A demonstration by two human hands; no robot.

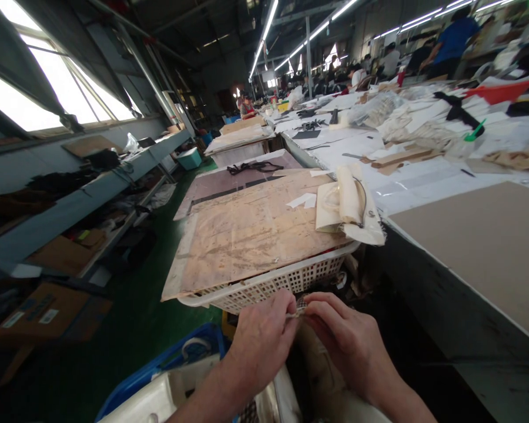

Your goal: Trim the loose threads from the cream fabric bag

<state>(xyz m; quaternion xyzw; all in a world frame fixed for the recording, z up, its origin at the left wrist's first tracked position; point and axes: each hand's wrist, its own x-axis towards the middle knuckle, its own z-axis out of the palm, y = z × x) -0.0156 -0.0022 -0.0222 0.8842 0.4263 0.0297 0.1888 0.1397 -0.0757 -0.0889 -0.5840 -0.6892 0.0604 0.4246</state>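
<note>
My left hand (264,336) and my right hand (346,336) are close together at the lower middle, fingers bent in a pinch. Between their fingertips runs a thin cream strip (294,314), and both hands grip it. A bit of checked material shows just above the strip; whether it belongs to it I cannot tell. Below my left arm, a blue basket (158,367) holds cream, leather-like pieces (147,395). Past my hands, a cream folded piece with a rolled part (351,202) lies on the right end of a worn board (247,235).
The board rests on a white plastic basket (273,285). To the right is a long worktable (405,200) with paper, cloth scraps and a grey-brown sheet (480,235). A shelf (79,194) and a cardboard box (48,311) stand left of the green floor (136,311). People work farther back.
</note>
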